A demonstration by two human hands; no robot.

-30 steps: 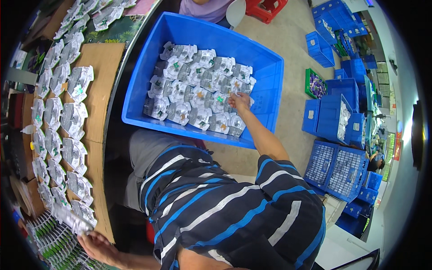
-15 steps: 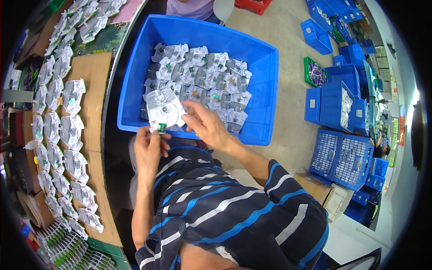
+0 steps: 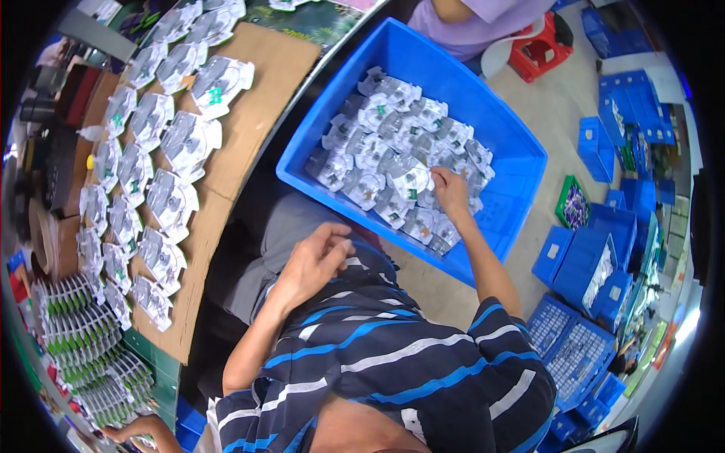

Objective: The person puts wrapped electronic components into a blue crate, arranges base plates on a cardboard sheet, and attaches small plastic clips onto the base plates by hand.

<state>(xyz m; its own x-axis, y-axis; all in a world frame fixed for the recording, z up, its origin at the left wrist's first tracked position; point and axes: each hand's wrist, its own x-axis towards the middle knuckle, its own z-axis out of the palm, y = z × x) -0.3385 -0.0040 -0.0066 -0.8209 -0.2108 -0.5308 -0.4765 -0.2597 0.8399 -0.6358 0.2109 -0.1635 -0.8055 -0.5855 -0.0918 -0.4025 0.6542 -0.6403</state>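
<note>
My right hand reaches into a large blue bin, its fingers pinched at the edge of a clear plastic housing that bears a small green piece. This housing lies over rows of similar clear housings inside the bin. Near the bin's front edge, my left hand hovers in front of my striped shirt, fingers loosely bent and holding nothing.
On the left table, more housings stand in rows on a cardboard sheet. Another person's hand is beside stacked green-and-white parts. A person in a purple top is beyond the bin, near a red stool.
The housing held up in both hands has been lowered into the bin by my right hand. My left hand has let go and drawn back. The view has turned toward the left table.
</note>
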